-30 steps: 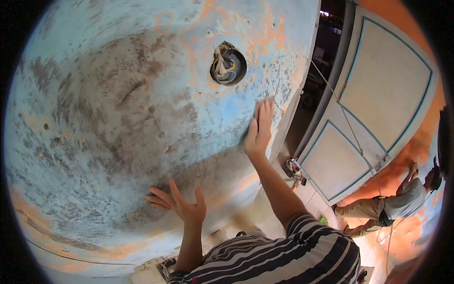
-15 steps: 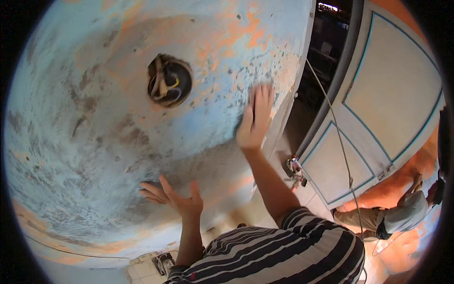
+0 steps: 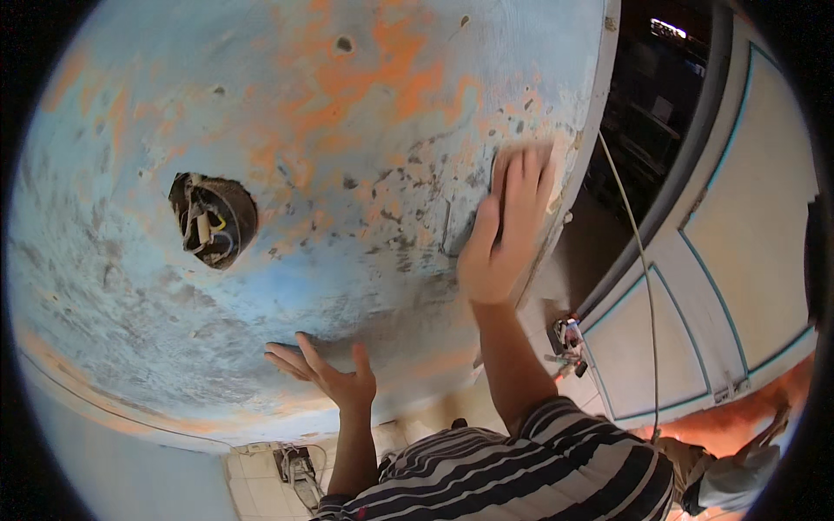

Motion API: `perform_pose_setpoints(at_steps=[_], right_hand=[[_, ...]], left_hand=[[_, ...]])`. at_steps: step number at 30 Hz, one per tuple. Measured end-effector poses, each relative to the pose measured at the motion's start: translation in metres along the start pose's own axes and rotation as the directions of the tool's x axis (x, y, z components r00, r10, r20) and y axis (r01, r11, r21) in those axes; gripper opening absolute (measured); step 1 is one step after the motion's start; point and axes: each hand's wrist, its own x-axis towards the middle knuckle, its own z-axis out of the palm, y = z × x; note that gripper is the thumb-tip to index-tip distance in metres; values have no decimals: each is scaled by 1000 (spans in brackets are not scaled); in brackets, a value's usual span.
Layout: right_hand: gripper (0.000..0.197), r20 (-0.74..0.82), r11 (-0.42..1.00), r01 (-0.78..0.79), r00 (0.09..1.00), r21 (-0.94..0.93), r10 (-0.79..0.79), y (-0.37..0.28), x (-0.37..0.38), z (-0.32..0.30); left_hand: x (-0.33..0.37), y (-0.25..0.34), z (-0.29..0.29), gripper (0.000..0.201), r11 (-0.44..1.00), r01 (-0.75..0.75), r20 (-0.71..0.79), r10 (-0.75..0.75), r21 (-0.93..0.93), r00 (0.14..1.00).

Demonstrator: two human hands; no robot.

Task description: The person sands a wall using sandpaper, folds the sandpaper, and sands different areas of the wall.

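treat the brown pad [image 3: 501,161], flat against the wall [image 3: 313,286] beneath the right hand [image 3: 502,247], as probably light and stiffish, best held along its sides, seemingly pinched between thumb and close-set fingers, with the left hand [image 3: 337,373] spread.

The right hand [image 3: 504,247] was motion-blurred and largely covered the flat brown pad [image 3: 500,171] beneath it. The door [image 3: 764,226] and a co-worker [image 3: 737,480] were cut off by the view's round edge. Small items [image 3: 569,343] beside the door and contents of the dark doorway [image 3: 647,104] were too indistinct to identify.
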Motion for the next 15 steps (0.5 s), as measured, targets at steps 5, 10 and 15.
perform_pose_setpoints(at_steps=[5, 10, 15], right_hand=[[43, 177, 995, -94, 980, 19, 89, 3, -52, -16], [46, 144, 990, -132, 982, 44, 125, -4, 6, -20], [45, 102, 993, -103, 990, 65, 96, 2, -33, -11]], left_hand=[[-2, 8, 8, 87, 998, 34, -19, -33, 49, 999], [3, 17, 14, 91, 997, 67, -68, -64, 46, 996], [0, 16, 9, 92, 994, 106, -29, -105, 40, 994]])
